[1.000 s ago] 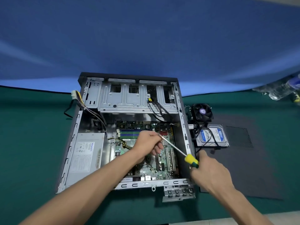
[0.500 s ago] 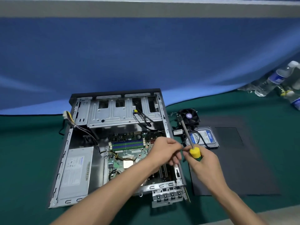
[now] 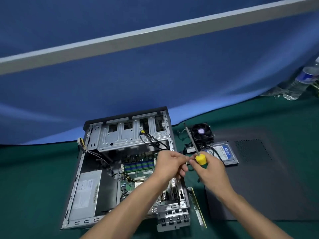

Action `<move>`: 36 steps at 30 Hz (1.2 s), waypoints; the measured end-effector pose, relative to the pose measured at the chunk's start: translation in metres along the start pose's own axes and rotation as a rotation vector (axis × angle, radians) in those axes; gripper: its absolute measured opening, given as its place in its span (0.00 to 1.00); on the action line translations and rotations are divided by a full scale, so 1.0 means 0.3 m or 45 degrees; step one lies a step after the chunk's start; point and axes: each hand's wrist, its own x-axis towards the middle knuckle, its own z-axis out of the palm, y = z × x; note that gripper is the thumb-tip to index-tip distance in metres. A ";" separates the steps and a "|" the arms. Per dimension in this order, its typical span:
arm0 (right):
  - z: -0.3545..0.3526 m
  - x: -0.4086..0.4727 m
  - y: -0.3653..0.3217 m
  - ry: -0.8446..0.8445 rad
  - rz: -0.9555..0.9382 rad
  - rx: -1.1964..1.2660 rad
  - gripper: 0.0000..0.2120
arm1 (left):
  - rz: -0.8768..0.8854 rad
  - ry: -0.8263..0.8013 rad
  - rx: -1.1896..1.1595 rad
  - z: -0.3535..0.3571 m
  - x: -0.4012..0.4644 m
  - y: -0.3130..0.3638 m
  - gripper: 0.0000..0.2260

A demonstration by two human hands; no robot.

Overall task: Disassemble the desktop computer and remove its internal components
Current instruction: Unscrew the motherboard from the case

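Open desktop case (image 3: 119, 171) lies on its side on the green table (image 3: 34, 178), lower left of centre. Power supply (image 3: 85, 192) sits in its near left corner, drive cage (image 3: 131, 137) at the far end, motherboard (image 3: 138, 176) with blue memory sticks between them; all three are in place.

Left hand (image 3: 170, 165): a second ago it was down inside the case over the motherboard; now it is lifted clear, above the case's right wall. Fingers curled, tips drawn together toward the right hand. Possibly pinching a small screw, but nothing shows; cannot tell.

Right hand (image 3: 209, 169): fist wrapped round the yellow-handled screwdriver (image 3: 200, 159). A second ago the shaft slanted down into the case; now the tip points up and away, over the table.

Right of the case: loose fan (image 3: 202, 132), hard drive (image 3: 224, 152), dark side panel (image 3: 276, 178), one circuit card (image 3: 198, 209) flat on the table.

Judgement: one motherboard screw probably just came out and is being taken off the tip. Board and power supply remain to come out.
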 end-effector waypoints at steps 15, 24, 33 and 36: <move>0.036 0.086 0.111 0.039 0.038 -0.002 0.11 | 0.116 0.369 0.597 0.042 0.121 -0.084 0.13; 0.129 0.110 0.268 -0.010 0.442 -0.061 0.09 | 0.494 0.675 0.982 0.069 0.145 -0.216 0.18; 0.208 0.129 0.311 -0.047 0.539 -0.509 0.07 | 0.583 0.692 1.027 0.069 0.159 -0.214 0.21; 0.219 0.134 0.327 -0.043 0.528 -0.574 0.06 | 0.581 0.683 1.039 0.068 0.156 -0.206 0.22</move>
